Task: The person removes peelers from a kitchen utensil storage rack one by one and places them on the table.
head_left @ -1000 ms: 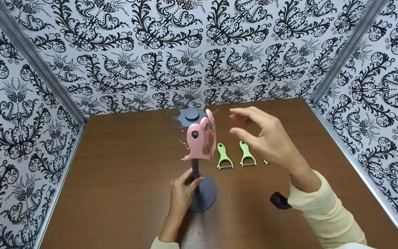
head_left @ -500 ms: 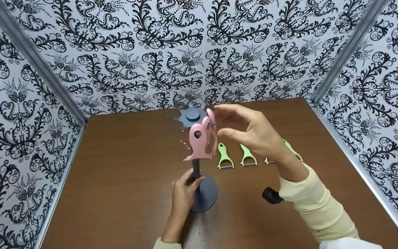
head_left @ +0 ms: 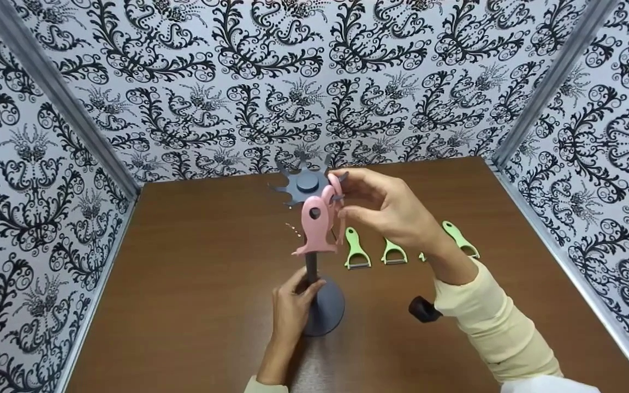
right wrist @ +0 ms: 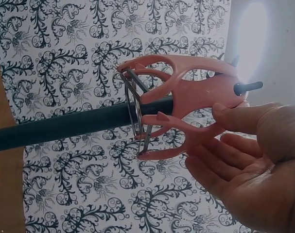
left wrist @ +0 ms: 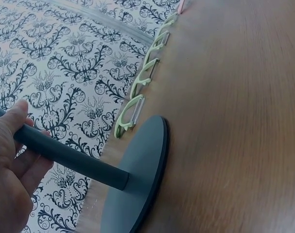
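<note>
Above: one pink peeler [right wrist: 193,137], long axis near-upright, pinched by the nearer right hand [head_left: 399,210]; below, post [left wrist: 77,158] gripped by left hand [head_left: 291,305].

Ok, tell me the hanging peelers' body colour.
Pink; the hanging peelers show best in the right wrist view.

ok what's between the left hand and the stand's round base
Only a bare length of the dark grey pole, running from the left hand down to the round base; the left wrist view shows it.
</note>
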A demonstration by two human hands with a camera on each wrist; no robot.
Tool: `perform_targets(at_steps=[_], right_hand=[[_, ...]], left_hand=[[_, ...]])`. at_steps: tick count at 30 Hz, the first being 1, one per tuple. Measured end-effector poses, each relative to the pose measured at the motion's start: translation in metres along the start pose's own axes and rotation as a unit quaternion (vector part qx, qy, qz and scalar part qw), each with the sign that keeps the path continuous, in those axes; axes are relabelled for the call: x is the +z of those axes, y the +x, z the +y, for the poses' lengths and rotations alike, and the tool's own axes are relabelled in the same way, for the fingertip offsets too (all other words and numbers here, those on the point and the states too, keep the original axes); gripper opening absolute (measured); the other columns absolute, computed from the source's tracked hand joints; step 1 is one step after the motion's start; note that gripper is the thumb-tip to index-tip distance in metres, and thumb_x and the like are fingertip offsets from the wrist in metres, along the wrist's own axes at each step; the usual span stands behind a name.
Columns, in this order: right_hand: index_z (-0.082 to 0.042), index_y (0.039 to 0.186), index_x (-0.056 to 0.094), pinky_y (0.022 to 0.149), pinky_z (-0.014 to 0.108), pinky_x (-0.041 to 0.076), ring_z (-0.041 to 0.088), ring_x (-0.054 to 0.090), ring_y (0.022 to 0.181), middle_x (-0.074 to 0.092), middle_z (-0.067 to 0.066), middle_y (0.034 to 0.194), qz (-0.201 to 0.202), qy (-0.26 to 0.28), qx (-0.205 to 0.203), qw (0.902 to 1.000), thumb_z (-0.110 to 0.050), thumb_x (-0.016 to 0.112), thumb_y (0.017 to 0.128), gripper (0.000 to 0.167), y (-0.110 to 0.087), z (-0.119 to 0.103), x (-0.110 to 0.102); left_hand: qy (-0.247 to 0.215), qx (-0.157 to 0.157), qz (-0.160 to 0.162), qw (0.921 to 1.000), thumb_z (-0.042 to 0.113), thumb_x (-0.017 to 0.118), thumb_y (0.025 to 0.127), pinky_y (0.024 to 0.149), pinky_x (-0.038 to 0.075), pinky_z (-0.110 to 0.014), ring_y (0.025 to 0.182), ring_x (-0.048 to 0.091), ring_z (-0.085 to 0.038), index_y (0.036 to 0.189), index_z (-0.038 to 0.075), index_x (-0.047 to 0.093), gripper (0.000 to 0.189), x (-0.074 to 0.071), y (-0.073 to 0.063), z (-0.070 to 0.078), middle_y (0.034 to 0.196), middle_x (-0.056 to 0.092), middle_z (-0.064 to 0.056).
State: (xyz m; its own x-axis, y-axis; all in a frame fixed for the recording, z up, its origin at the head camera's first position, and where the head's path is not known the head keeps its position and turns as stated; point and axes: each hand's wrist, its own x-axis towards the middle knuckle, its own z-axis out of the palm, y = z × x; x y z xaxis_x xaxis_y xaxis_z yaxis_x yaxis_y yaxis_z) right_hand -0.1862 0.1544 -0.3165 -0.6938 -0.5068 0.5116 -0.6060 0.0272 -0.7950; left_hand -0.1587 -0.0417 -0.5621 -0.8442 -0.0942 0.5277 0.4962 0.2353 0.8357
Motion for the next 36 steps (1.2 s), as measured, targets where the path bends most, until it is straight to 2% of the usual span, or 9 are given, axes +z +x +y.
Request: perform_targets(at_steps=[4, 8, 11, 15, 16, 21, 24, 28, 36], right_hand=[[0.01, 0.138, 0.055, 0.1, 0.043, 0.053, 0.03, 0.066, 0.116, 0.067, 0.016, 0.126, -0.006, 0.004, 0.001, 1.0, 0.009, 0.073, 0.091, 0.05, 0.0, 0.001, 0.0], [0.011, 0.135, 0.057, 0.097, 0.042, 0.055, 0.029, 0.067, 0.114, 0.068, 0.017, 0.123, -0.011, 0.002, 0.004, 0.9999, 0.009, 0.074, 0.091, 0.047, -0.001, 0.004, 0.0], [0.01, 0.132, 0.06, 0.096, 0.043, 0.055, 0.03, 0.068, 0.113, 0.069, 0.017, 0.123, -0.014, 0.006, 0.007, 0.9999, 0.008, 0.073, 0.092, 0.042, -0.001, 0.006, -0.001], [0.009, 0.131, 0.062, 0.095, 0.043, 0.056, 0.031, 0.069, 0.111, 0.069, 0.016, 0.123, -0.014, 0.013, 0.005, 0.9998, 0.008, 0.071, 0.093, 0.039, 0.0, 0.006, -0.004], [0.008, 0.131, 0.062, 0.092, 0.042, 0.057, 0.032, 0.07, 0.109, 0.069, 0.015, 0.122, -0.016, 0.015, 0.004, 0.9998, 0.009, 0.07, 0.094, 0.038, 0.0, 0.005, -0.004], [0.006, 0.132, 0.064, 0.087, 0.04, 0.059, 0.032, 0.07, 0.108, 0.068, 0.014, 0.124, -0.01, -0.01, -0.011, 0.9998, 0.014, 0.068, 0.092, 0.041, -0.002, 0.005, -0.009], [0.005, 0.133, 0.064, 0.097, 0.04, 0.055, 0.033, 0.068, 0.113, 0.068, 0.012, 0.127, -0.001, -0.039, -0.017, 0.9991, 0.014, 0.07, 0.091, 0.043, -0.003, 0.005, -0.012], [0.006, 0.134, 0.063, 0.097, 0.04, 0.055, 0.036, 0.067, 0.114, 0.068, 0.012, 0.128, 0.002, -0.051, -0.015, 0.9986, 0.012, 0.071, 0.091, 0.043, -0.004, 0.002, -0.016], [0.006, 0.136, 0.062, 0.079, 0.033, 0.06, 0.024, 0.07, 0.077, 0.067, 0.013, 0.125, 0.005, -0.062, -0.008, 0.998, 0.01, 0.071, 0.093, 0.044, -0.008, -0.006, -0.021]], left_hand=[[0.006, 0.004, 0.013, 0.9999, 0.006, 0.086, 0.08, 0.065, 0.06, -0.038, 0.077, 0.075, -0.021, 0.103, 0.009, 0.078, 0.025, 0.002, 0.0, -0.001, 0.089, 0.078, -0.005], [0.01, 0.001, 0.013, 0.9999, 0.006, 0.087, 0.079, 0.063, 0.059, -0.034, 0.075, 0.073, -0.016, 0.102, 0.011, 0.078, 0.025, 0.002, -0.001, -0.002, 0.086, 0.077, 0.0], [0.017, -0.003, 0.016, 0.9997, -0.001, 0.086, 0.078, 0.062, 0.059, -0.036, 0.073, 0.071, -0.016, 0.099, 0.007, 0.077, 0.025, 0.001, 0.001, 0.01, 0.084, 0.077, -0.004], [0.018, -0.008, 0.018, 0.9996, -0.002, 0.087, 0.077, 0.061, 0.059, -0.041, 0.072, 0.071, -0.017, 0.099, 0.006, 0.077, 0.025, 0.002, 0.001, 0.012, 0.083, 0.077, -0.006], [0.016, -0.006, 0.017, 0.9997, 0.001, 0.087, 0.077, 0.062, 0.059, -0.04, 0.072, 0.071, -0.016, 0.1, 0.008, 0.077, 0.025, 0.002, 0.001, 0.007, 0.084, 0.077, -0.004], [0.012, 0.0, 0.005, 0.9999, 0.008, 0.087, 0.08, 0.065, 0.06, -0.041, 0.076, 0.072, -0.014, 0.102, 0.013, 0.078, 0.024, 0.0, 0.0, -0.003, 0.087, 0.077, 0.002], [0.008, -0.006, -0.011, 0.9999, 0.007, 0.086, 0.083, 0.07, 0.062, -0.041, 0.082, 0.075, -0.016, 0.102, 0.012, 0.077, 0.022, 0.0, 0.001, -0.003, 0.09, 0.078, 0.001], [0.019, -0.019, -0.032, 0.9991, 0.014, 0.082, 0.088, 0.076, 0.062, -0.04, 0.088, 0.076, -0.019, 0.106, 0.01, 0.076, 0.019, -0.002, 0.001, -0.001, 0.094, 0.079, 0.001], [0.077, -0.026, -0.066, 0.9945, 0.024, 0.077, 0.093, 0.078, 0.059, -0.051, 0.09, 0.075, -0.021, 0.107, 0.014, 0.069, 0.019, -0.006, 0.001, 0.002, 0.095, 0.078, 0.0]])
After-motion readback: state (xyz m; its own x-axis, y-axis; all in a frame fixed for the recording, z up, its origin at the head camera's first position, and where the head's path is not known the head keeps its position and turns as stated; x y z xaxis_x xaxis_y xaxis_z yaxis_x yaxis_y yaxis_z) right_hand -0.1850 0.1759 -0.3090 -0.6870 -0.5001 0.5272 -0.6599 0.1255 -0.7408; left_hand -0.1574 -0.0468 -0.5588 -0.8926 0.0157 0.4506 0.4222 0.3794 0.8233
